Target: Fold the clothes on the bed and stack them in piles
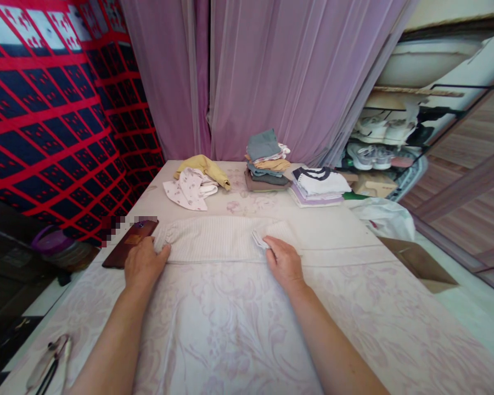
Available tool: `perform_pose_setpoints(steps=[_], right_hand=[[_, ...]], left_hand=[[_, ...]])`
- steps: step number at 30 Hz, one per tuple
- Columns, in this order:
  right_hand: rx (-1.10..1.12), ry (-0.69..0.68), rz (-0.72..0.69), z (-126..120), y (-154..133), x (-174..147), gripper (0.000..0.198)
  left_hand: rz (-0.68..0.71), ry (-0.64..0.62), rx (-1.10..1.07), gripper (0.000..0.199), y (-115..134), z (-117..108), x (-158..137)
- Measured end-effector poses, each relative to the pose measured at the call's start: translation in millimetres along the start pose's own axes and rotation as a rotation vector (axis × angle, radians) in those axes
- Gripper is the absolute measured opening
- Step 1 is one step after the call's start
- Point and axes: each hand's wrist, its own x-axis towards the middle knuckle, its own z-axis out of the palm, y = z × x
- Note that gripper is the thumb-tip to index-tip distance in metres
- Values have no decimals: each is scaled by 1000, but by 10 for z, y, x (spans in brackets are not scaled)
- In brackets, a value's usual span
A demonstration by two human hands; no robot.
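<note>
A pair of cream striped pants (218, 238) lies folded lengthwise across the table, a gathered cuff at its left end. My right hand (286, 263) is closed on the pants' right end, where a small folded edge stands up between thumb and fingers. At the cuff end rests my left hand (144, 263), thumb spread away from the fingers, touching the cloth's edge. Its fingertips are partly hidden. Just beyond and left of that hand lies a dark reddish-brown phone (125, 247), partly covered by the hand.
Behind the pants are a crumpled yellow garment (203, 164), a pink printed garment (187, 189), a stack of folded clothes (267, 164) and a white-and-lilac stack (319, 184). A cable (57, 362) lies front left. Shoes (370, 156) stand on a rack at right.
</note>
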Motion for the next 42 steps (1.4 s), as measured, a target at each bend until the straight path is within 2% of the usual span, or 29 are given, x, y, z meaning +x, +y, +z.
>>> perform_pose_setpoints(steps=[3, 5, 6, 8, 10, 12, 13, 15, 18, 22, 26, 30, 33, 37, 40, 42], right_hand=[[1, -97, -48, 25, -151, -16, 31], [22, -113, -47, 18, -191, -12, 29], [51, -111, -54, 0, -173, -4, 29], [124, -62, -46, -64, -56, 21, 29], [167, 48, 41, -157, 150, 50, 31], [143, 143, 185, -248, 387, 66, 33], [127, 146, 234, -284, 496, 65, 33], [114, 98, 300, -325, 667, 45, 31], [174, 19, 347, -317, 788, -6, 29], [296, 49, 408, -264, 817, -43, 31], [447, 125, 477, -244, 854, -42, 31], [725, 249, 594, -252, 915, -22, 33], [915, 295, 681, -276, 958, -1, 34], [1070, 202, 720, -386, 1024, -5, 38], [1062, 26, 574, -522, 1076, -44, 49], [968, -95, 453, -592, 1079, -70, 60]], left_hand=[[44, 131, -24, 66, 68, -34, -62], [160, 241, -55, 60, 175, -62, -134], [243, 253, -84, 55, 254, -76, -178], [404, 154, -167, 45, 466, -97, -269], [488, -61, -254, 39, 731, -99, -346], [466, -279, -318, 37, 1022, -71, -389], [457, -361, -327, 38, 1168, -46, -395], [440, -464, -316, 43, 1444, 18, -380], [389, -552, -302, 56, 1778, 110, -336], [319, -581, -289, 75, 2026, 167, -334], [267, -528, -341, 75, 2117, 218, -398], [132, -470, -638, 74, 2209, 268, -450], [21, -466, -914, 73, 2373, 193, -504], [3, -551, -1213, 66, 2733, -50, -624], [-13, -659, -1396, 62, 3026, -189, -711], [-23, -695, -1467, 66, 3191, -223, -756]])
